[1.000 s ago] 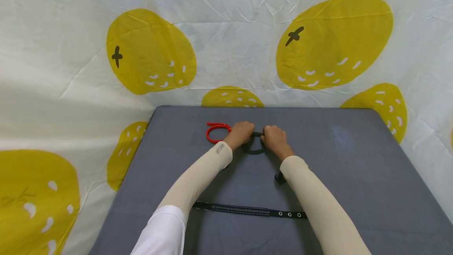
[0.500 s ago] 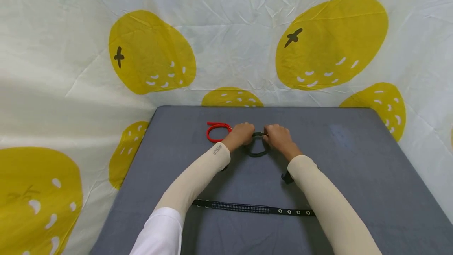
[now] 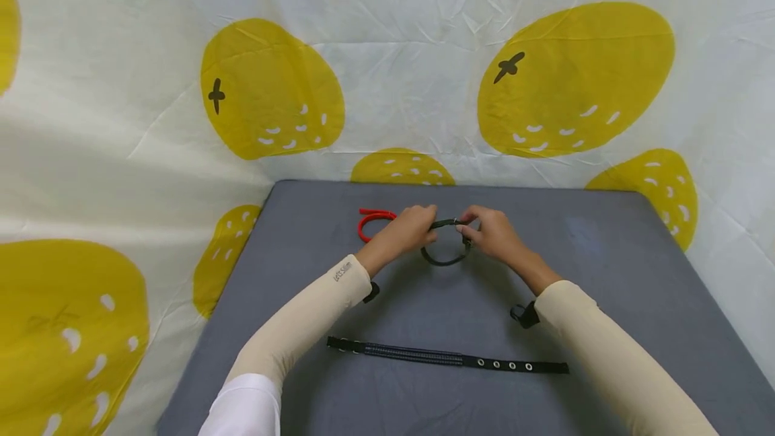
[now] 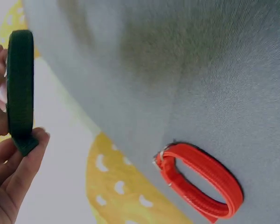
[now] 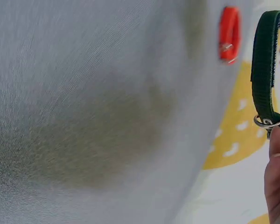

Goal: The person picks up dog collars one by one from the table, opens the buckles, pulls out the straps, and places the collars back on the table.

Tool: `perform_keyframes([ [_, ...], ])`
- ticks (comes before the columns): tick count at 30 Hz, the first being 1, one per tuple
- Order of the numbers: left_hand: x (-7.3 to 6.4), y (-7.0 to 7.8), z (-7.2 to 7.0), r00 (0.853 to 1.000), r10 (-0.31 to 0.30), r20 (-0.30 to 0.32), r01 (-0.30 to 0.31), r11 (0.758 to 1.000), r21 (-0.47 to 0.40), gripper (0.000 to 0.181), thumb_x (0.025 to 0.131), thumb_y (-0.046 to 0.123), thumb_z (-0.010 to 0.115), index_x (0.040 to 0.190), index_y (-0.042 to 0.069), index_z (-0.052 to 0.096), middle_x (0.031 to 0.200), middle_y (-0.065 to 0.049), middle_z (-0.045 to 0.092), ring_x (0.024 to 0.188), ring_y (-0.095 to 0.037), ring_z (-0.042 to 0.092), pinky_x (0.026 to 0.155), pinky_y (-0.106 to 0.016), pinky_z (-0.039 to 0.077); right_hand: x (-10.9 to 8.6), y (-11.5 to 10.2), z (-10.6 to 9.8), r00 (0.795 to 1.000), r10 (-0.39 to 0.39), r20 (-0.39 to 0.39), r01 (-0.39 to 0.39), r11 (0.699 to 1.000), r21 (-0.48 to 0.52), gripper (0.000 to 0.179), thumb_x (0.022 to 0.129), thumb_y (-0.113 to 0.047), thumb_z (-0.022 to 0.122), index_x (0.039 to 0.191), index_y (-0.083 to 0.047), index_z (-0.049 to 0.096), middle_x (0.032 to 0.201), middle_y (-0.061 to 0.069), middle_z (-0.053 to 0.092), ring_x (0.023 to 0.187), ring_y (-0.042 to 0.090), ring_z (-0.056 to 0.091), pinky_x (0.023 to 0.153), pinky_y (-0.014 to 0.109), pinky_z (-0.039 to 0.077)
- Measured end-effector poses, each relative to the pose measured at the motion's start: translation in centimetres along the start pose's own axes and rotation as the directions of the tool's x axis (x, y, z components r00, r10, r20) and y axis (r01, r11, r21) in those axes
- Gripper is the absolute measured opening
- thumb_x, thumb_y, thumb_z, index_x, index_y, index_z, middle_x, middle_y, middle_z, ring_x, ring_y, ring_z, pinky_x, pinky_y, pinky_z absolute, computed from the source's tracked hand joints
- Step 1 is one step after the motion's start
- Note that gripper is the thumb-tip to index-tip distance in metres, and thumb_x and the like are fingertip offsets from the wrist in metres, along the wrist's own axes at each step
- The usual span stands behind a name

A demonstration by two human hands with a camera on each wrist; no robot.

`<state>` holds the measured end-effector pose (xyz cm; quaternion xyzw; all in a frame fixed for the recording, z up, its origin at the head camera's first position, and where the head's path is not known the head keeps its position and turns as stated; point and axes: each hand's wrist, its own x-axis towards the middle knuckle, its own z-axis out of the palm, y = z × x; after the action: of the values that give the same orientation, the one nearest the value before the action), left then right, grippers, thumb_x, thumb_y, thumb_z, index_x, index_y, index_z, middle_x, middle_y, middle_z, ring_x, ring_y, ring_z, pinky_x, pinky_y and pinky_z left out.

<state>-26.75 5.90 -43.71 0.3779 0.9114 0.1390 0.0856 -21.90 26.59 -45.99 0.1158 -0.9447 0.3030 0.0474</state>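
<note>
A dark green dog collar (image 3: 445, 262), looped into a ring, is held up over the far half of the table between both hands. My left hand (image 3: 414, 229) grips the left side of its upper strap; a short strap end shows at those fingers in the left wrist view. With thumb and fingers, my right hand (image 3: 498, 235) pinches the collar beside its metal buckle and ring (image 5: 268, 122). Just left of the left hand lies a red dog collar (image 4: 226, 179), fastened into a loop and partly covered by that hand in the head view.
A black collar (image 3: 418, 355) with metal eyelets lies stretched out across the near part of the grey table (image 3: 605, 274). A white cloth (image 3: 406, 86) with yellow fruit prints hangs behind the table and along its sides. Small black cameras hang under both wrists.
My right hand has turned and its forearm has swung right, so its thumb and fingertips now show. The green collar has lifted slightly. The left forearm has shifted left, while its hand keeps its grip.
</note>
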Motion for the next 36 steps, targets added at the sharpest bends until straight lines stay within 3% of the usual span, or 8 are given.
perform_keyframes([
  [6,-3.9,0.7,-1.0,0.983,0.084,-0.166,-0.097,0.993,-0.071,0.006,0.096,0.008,0.056,0.093,0.010,0.051,0.074,-0.001,0.054,0.060,-0.014,0.049,0.055,-0.021,0.039,-1.9,-2.2,-2.1,0.998,0.028,0.051,-0.037,0.979,0.202,0.023,0.097,-0.020,0.068,0.114,-0.004,0.068,0.108,0.018,0.069,0.059,0.017,0.063,0.055,0.030,0.052],
  [14,-9.1,2.7,-2.3,0.972,0.126,-0.196,-0.139,0.989,-0.054,0.008,0.101,0.018,0.060,0.100,0.010,0.058,0.087,0.001,0.059,0.071,-0.010,0.050,0.060,-0.019,0.042,-5.1,-4.9,-4.5,0.973,0.036,0.226,-0.116,0.930,0.350,0.028,0.096,-0.028,0.070,0.114,-0.006,0.072,0.105,0.014,0.069,0.059,0.018,0.061,0.056,0.034,0.052],
  [17,-10.9,3.3,-2.5,0.955,0.177,-0.239,-0.196,0.979,-0.057,0.011,0.100,0.019,0.063,0.105,0.009,0.060,0.093,0.000,0.062,0.075,-0.008,0.052,0.063,-0.018,0.044,-6.5,-6.0,-5.1,0.965,0.041,0.259,-0.142,0.913,0.382,0.028,0.094,-0.028,0.072,0.112,-0.007,0.072,0.098,0.011,0.070,0.063,0.018,0.063,0.060,0.035,0.055],
  [20,-12.7,3.7,-2.6,0.920,0.230,-0.318,-0.262,0.963,-0.061,0.015,0.098,0.018,0.067,0.109,0.009,0.062,0.099,0.000,0.065,0.080,-0.008,0.056,0.067,-0.018,0.047,-7.8,-7.3,-5.5,0.962,0.045,0.269,-0.151,0.909,0.389,0.029,0.093,-0.029,0.073,0.111,-0.006,0.072,0.087,0.007,0.072,0.067,0.018,0.065,0.063,0.034,0.056],
  [24,-14.7,3.9,-2.7,0.877,0.272,-0.395,-0.320,0.946,-0.057,0.020,0.094,0.018,0.072,0.111,0.012,0.063,0.104,0.001,0.066,0.086,-0.007,0.060,0.071,-0.018,0.050,-9.3,-8.8,-5.7,0.973,0.007,0.230,-0.101,0.913,0.396,0.023,0.092,-0.027,0.074,0.108,-0.011,0.073,0.078,0.003,0.071,0.066,0.020,0.065,0.061,0.032,0.055],
  [28,-16.1,4.3,-2.8,0.868,0.280,-0.410,-0.342,0.936,-0.087,0.023,0.093,0.022,0.074,0.111,0.013,0.063,0.103,0.004,0.065,0.086,-0.002,0.058,0.073,-0.016,0.049,-10.7,-9.9,-5.5,0.989,-0.081,0.123,0.028,0.922,0.385,0.012,0.092,-0.020,0.074,0.104,-0.018,0.074,0.086,-0.002,0.069,0.064,0.015,0.064,0.055,0.030,0.052],
  [32,-16.7,5.0,-2.8,0.857,0.283,-0.430,-0.366,0.922,-0.123,0.024,0.092,0.024,0.075,0.111,0.013,0.063,0.101,0.004,0.064,0.082,-0.003,0.055,0.071,-0.016,0.047,-11.9,-10.7,-4.8,0.988,-0.151,0.025,0.132,0.922,0.364,0.014,0.089,-0.013,0.076,0.101,-0.021,0.075,0.092,-0.007,0.066,0.063,0.009,0.062,0.052,0.027,0.050],
  [36,-16.8,5.4,-2.7,0.825,0.312,-0.470,-0.407,0.906,-0.112,0.025,0.091,0.024,0.075,0.110,0.012,0.063,0.100,0.003,0.065,0.083,-0.004,0.057,0.073,-0.014,0.047,-12.4,-11.5,-4.0,0.980,-0.199,-0.015,0.190,0.908,0.373,0.018,0.087,-0.007,0.078,0.101,-0.018,0.075,0.091,-0.008,0.066,0.065,0.007,0.064,0.055,0.025,0.053],
])
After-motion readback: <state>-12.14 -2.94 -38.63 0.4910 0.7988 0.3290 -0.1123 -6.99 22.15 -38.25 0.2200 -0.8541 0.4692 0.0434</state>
